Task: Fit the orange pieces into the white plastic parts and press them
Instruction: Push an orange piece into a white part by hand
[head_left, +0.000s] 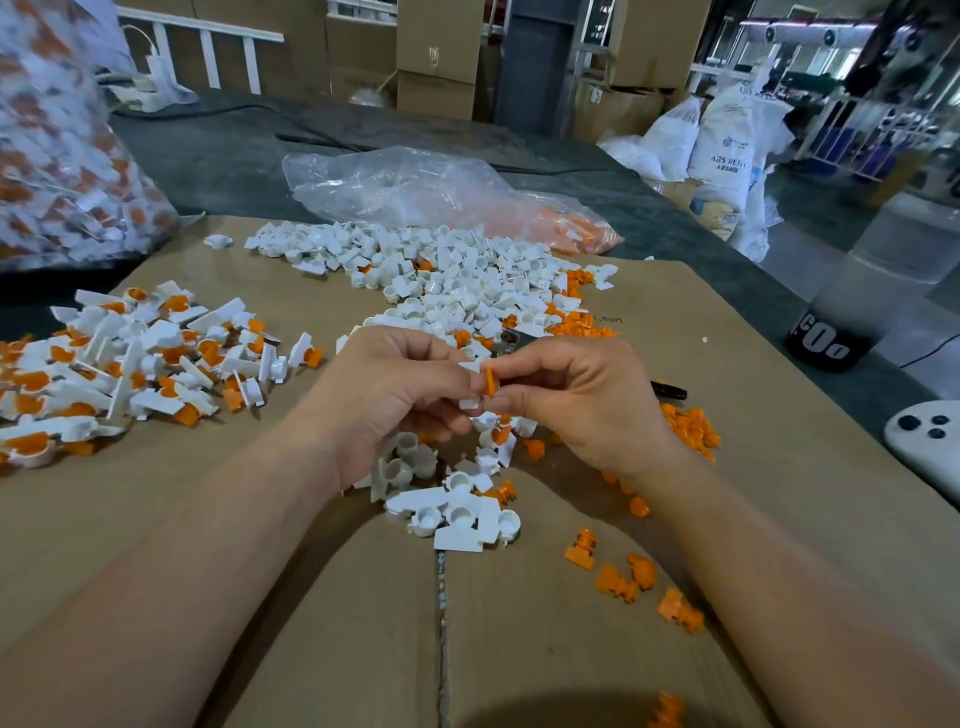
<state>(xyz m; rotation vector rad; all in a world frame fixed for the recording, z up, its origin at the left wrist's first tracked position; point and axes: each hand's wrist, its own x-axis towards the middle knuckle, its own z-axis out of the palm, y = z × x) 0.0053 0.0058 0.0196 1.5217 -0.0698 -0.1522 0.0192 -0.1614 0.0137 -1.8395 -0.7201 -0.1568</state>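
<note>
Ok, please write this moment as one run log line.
left hand: holds white part | right hand: holds orange piece against it | fit: not yet pressed | assembled pile: at left

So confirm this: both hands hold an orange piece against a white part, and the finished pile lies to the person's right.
Not quite. The head view shows the finished pile on the person's left. The left hand and right hand do hold the orange piece against the white part.

Fingers (524, 397) cover most of the white part (470, 402) behind the orange piece (490, 382). The bag of finished parts (62, 171) blurs leftward, cut off. A white device (930, 441) leaves the right edge.
</note>
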